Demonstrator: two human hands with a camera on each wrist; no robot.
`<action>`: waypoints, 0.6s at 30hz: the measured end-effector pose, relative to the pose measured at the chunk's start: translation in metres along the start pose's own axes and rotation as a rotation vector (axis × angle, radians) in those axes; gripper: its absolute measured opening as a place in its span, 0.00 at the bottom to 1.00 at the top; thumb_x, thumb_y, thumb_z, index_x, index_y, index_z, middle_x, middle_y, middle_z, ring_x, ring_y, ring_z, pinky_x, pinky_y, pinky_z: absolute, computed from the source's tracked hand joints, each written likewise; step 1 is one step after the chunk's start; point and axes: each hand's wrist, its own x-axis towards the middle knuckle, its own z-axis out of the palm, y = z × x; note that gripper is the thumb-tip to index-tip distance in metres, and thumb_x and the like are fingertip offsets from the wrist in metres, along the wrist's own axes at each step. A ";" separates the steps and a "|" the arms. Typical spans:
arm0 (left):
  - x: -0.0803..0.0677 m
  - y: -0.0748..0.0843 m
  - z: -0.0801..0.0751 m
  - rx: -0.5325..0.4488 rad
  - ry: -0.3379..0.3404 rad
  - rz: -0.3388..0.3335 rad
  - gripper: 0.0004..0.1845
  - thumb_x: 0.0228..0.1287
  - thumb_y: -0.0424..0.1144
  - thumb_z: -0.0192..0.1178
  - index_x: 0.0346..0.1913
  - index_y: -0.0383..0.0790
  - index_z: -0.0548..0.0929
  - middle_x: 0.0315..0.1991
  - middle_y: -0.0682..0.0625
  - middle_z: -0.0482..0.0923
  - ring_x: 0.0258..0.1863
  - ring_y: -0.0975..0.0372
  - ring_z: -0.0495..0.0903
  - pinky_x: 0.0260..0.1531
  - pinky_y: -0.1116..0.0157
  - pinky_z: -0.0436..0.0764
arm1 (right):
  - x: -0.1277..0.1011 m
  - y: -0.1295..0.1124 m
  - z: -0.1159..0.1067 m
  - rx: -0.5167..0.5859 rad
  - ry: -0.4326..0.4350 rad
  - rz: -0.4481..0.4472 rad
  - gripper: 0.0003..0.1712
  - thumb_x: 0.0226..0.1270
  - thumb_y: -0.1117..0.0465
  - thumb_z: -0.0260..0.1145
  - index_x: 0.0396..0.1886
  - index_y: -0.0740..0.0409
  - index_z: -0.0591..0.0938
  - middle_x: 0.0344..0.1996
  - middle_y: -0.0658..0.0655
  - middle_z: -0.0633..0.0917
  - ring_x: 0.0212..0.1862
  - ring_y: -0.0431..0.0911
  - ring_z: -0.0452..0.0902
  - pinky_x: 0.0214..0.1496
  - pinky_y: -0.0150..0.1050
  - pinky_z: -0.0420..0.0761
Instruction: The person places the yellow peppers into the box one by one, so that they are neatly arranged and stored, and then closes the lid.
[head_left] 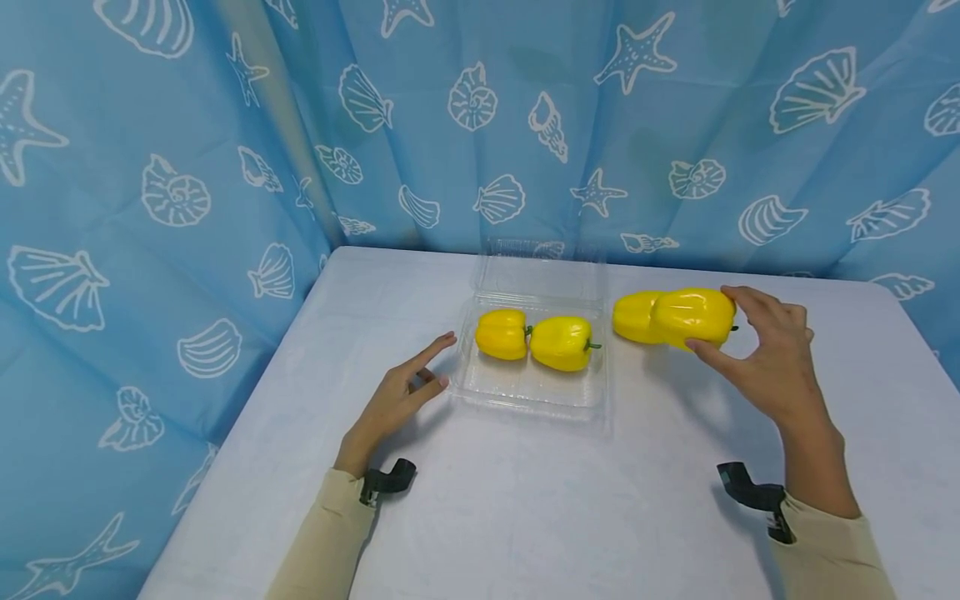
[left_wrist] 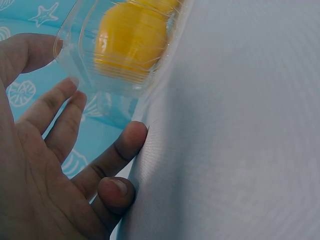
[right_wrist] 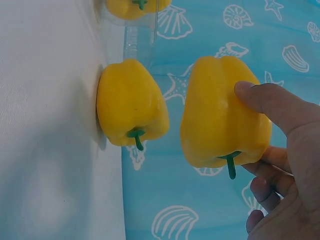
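My right hand point(head_left: 776, 358) grips a yellow bell pepper point(right_wrist: 225, 110) between thumb and fingers, held up off the table. Behind it in the head view, partly covered, another yellow bell pepper point(head_left: 633, 317) lies on the table; the right wrist view shows this pepper point(right_wrist: 131, 102) apart from the held one. Two more yellow bell peppers, a left one point(head_left: 501, 335) and a right one point(head_left: 561, 343), lie side by side in a clear plastic container point(head_left: 525, 398). At its left edge is my left hand point(head_left: 393, 396), fingers spread and relaxed, the fingertips at or near the rim.
The container's clear lid point(head_left: 540, 277) is raised at the back. A white cloth point(head_left: 570, 517) covers the table. Behind the table and along its left side hangs a blue curtain point(head_left: 420, 108) with white shells and starfish.
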 end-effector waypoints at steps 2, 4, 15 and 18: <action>0.000 0.001 0.000 -0.004 0.000 0.005 0.32 0.73 0.43 0.57 0.77 0.55 0.63 0.75 0.63 0.60 0.39 0.60 0.77 0.33 0.62 0.76 | 0.000 -0.001 0.000 0.004 0.001 -0.006 0.47 0.53 0.57 0.80 0.73 0.57 0.69 0.71 0.66 0.68 0.60 0.65 0.57 0.54 0.69 0.54; 0.000 0.001 0.000 -0.008 -0.001 0.010 0.32 0.73 0.43 0.58 0.77 0.54 0.63 0.76 0.63 0.59 0.39 0.60 0.77 0.33 0.63 0.76 | 0.000 -0.002 0.001 0.006 -0.003 -0.006 0.47 0.54 0.57 0.80 0.73 0.56 0.69 0.71 0.65 0.68 0.60 0.65 0.57 0.54 0.69 0.53; 0.000 0.000 -0.001 -0.013 -0.003 0.013 0.32 0.74 0.43 0.57 0.77 0.56 0.63 0.75 0.65 0.59 0.39 0.60 0.77 0.32 0.64 0.76 | 0.000 -0.011 0.002 0.014 -0.017 -0.001 0.47 0.55 0.55 0.79 0.73 0.55 0.69 0.71 0.65 0.68 0.61 0.64 0.56 0.55 0.68 0.53; 0.000 0.000 -0.001 -0.011 -0.004 0.009 0.32 0.74 0.43 0.57 0.77 0.56 0.63 0.75 0.65 0.59 0.39 0.60 0.77 0.32 0.63 0.76 | -0.001 -0.013 0.002 0.018 -0.019 -0.002 0.47 0.55 0.55 0.79 0.73 0.55 0.69 0.71 0.65 0.68 0.61 0.65 0.56 0.55 0.68 0.53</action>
